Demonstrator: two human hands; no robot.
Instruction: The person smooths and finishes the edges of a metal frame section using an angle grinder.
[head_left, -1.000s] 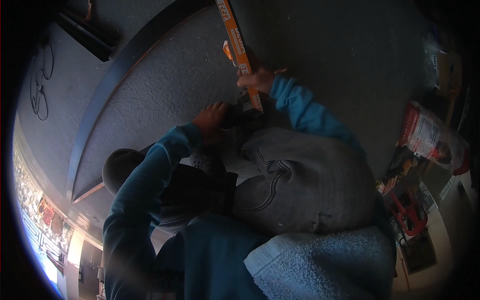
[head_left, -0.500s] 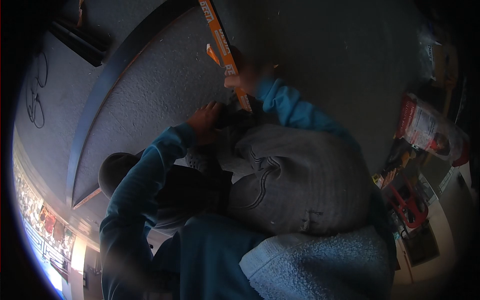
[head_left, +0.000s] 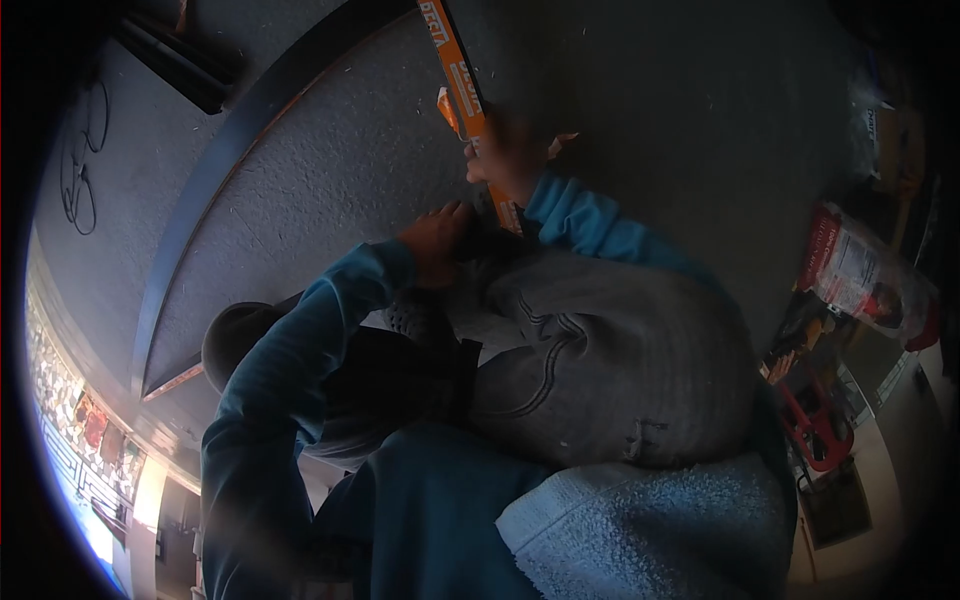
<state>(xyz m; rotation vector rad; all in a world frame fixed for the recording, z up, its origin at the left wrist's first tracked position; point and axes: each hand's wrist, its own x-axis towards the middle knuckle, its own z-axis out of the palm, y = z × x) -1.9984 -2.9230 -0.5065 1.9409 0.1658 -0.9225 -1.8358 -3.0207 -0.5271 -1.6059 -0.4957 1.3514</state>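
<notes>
A long, narrow bar with orange "BESTA" printed film slants from the top of the view down toward my knees. My right hand is closed around it near its lower end. Loose orange film pieces stick out on both sides of the bar near that hand. My left hand is at the bar's lower end, fingers curled over something dark and shadowed that I cannot make out. Grey trousers cover my bent leg, right below both hands.
A long, dark metal strip curves across the grey floor on the left. Dark lengths and a thin cable lie beyond it. To the right are a red-and-clear package and a red-framed tool. A light towel lies on my lap.
The view has shifted slightly, so the bar and both hands appear a little farther right. More of an orange film piece shows beyond my right hand. Both hands stay near the bar's lower end.
</notes>
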